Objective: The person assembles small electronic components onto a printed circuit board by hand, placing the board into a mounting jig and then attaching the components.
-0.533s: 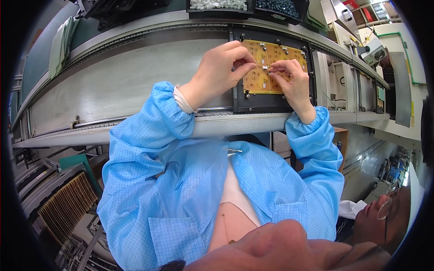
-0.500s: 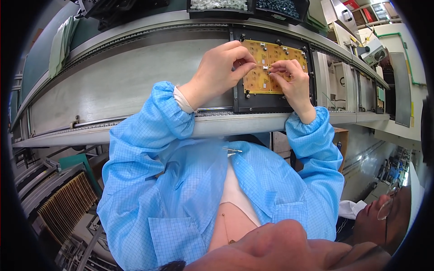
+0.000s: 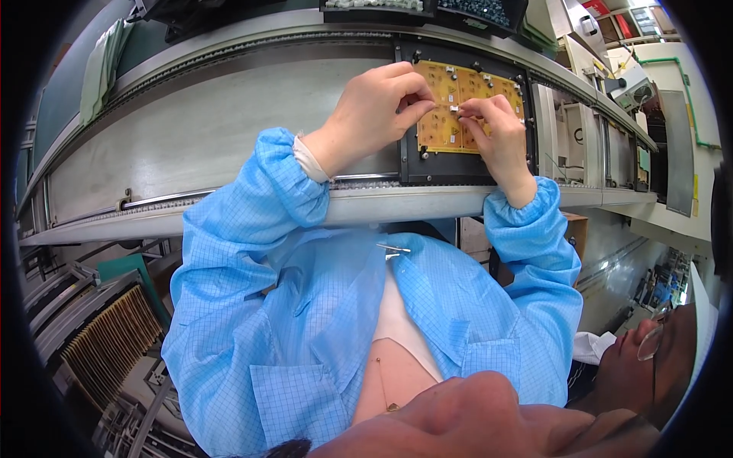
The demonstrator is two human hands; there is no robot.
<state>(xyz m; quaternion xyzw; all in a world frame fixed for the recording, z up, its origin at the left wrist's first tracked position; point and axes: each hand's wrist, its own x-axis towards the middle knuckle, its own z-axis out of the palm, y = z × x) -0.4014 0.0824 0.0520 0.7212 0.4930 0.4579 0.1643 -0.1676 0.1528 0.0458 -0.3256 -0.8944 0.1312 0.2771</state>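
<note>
A yellow circuit board (image 3: 437, 137), made up of several joined panels, lies in a black carrier frame (image 3: 447, 174) on the conveyor. Near its middle sits a small white connector (image 3: 454, 109). The fingertips of my right hand (image 3: 502, 136) are closed in a pinch at this connector, coming from the right. On the other side, my left hand (image 3: 374, 111) hovers over the board's left edge with thumb and forefinger pressed together. Whatever those left fingers hold is hidden. Black clamps and more small white parts stand along the board's edges.
Beyond the far rail are a bin of white parts (image 3: 374, 4) and a bin of dark blue parts (image 3: 477, 11). A near conveyor rail (image 3: 412, 196) runs below my wrists. At lower left stands a rack of boards (image 3: 114, 347). Another person (image 3: 637, 359) is at lower right.
The whole view has shifted slightly, so the board appears a little higher and further right. My right fingertips have shifted slightly at the white connector; my left hand keeps its pinch.
</note>
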